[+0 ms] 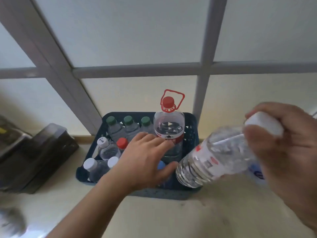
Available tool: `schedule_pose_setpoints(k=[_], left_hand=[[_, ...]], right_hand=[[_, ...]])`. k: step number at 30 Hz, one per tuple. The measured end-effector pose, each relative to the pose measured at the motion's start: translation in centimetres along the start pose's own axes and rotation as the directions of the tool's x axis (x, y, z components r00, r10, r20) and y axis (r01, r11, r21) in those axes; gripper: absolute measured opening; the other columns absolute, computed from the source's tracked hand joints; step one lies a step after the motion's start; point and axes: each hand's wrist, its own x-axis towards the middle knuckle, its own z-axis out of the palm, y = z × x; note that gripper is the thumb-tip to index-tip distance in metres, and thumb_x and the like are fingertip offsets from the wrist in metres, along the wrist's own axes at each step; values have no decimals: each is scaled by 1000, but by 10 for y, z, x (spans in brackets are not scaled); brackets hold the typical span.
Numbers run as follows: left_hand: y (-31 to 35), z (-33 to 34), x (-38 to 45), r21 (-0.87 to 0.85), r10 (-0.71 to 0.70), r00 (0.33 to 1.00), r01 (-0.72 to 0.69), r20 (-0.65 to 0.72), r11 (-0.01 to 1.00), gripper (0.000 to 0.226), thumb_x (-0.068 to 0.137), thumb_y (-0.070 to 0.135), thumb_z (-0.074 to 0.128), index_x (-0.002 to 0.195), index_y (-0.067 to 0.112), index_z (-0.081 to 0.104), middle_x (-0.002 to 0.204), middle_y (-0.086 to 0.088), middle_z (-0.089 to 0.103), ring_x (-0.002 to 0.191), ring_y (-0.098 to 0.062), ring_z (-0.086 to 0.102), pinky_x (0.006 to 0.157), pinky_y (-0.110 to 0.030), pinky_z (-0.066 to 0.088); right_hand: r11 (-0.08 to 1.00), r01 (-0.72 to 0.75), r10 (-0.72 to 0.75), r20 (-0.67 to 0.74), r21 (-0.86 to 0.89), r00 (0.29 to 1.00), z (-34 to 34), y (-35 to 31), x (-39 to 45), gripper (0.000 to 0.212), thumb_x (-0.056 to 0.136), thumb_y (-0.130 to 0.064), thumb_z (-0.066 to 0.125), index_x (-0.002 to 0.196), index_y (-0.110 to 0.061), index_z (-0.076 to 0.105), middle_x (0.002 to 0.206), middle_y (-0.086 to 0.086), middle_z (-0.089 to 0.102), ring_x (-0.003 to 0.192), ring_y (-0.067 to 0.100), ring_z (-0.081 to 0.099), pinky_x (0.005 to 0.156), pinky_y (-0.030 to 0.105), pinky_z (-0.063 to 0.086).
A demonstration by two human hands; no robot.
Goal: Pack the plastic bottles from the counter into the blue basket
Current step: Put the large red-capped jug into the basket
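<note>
The blue basket [192, 133] stands on the counter against the window. Inside it stand three green-capped bottles [128, 125] at the back, a large red-capped jug [169, 127] with a red handle at the back right, several white-capped bottles [96, 168] at the front left, one red-capped bottle [122, 143] and a blue-capped one [161, 165]. My left hand [145, 158] hovers over the basket's middle, fingers spread, touching the jug's label. Tilted above the basket's front right corner is a clear white-capped bottle [216, 155], held near its neck by my right hand [288, 143].
A dark plastic box [42, 152] sits on the counter left of the basket. Behind the basket rises a frosted window with a grey frame [137, 70]. Something blurred and grey [10, 222] lies at the bottom left corner. The beige counter [171, 219] stretches in front.
</note>
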Motion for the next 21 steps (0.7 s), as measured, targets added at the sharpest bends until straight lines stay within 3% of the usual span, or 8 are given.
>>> schedule_pose_setpoints(k=[3,6,8,9,11,14,17,21], left_hand=[[-22,12,1,67,60,950,-85,308,994,51,89,65,50,130,34,54,119,10,71,114,-15,63,119,-46,26],[-26,29,6,13,188,908,-208,375,978,44,89,52,61,127,29,56,106,4,74,107,-22,68,119,-45,27],[-33,30,12,-21,184,905,-191,384,981,43,90,46,64,128,28,56,103,0,74,102,-25,67,107,-40,42],[-34,30,14,-28,184,904,-188,387,982,42,89,46,65,127,29,56,102,-2,73,98,-27,66,92,-36,49],[-36,30,19,-44,195,888,-195,417,980,41,86,46,68,123,28,59,100,-3,72,90,-28,64,68,-32,44],[-44,35,22,-115,231,873,-201,430,973,48,81,55,71,121,31,60,102,-2,73,91,-28,64,68,-33,46],[-48,37,22,-152,240,882,-193,406,969,51,80,61,70,121,33,59,103,2,73,93,-25,64,72,-33,47],[-46,44,21,-196,275,875,-212,399,957,47,81,60,68,117,32,59,104,3,71,92,-23,65,75,-36,51]], right_hand=[[996,29,-20,101,-83,995,36,6,0,35,89,-58,50,91,-25,62,75,-9,60,65,16,55,52,15,44],[990,33,-8,175,-137,984,59,21,0,44,89,-57,48,92,-16,65,74,-9,56,69,11,50,59,6,39],[987,33,1,212,-155,977,73,33,-7,49,91,-60,43,95,-16,64,77,-15,52,72,2,51,63,1,35],[985,21,17,220,-169,975,78,38,-9,51,91,-63,40,97,-17,63,79,-16,51,73,-1,51,65,1,35],[979,13,44,276,-203,960,85,47,-13,49,92,-65,38,99,-21,59,91,-14,50,76,4,52,68,7,40],[977,-49,124,365,-208,923,96,59,-26,49,87,-67,40,99,-23,58,112,-11,57,89,7,53,76,17,43],[966,-50,156,417,-253,895,114,71,-39,35,84,-64,46,87,-30,51,69,-16,55,61,9,48,58,15,39],[904,152,54,458,-400,887,127,82,-44,29,88,-55,48,75,-29,49,56,-12,53,44,8,47,41,21,34]])
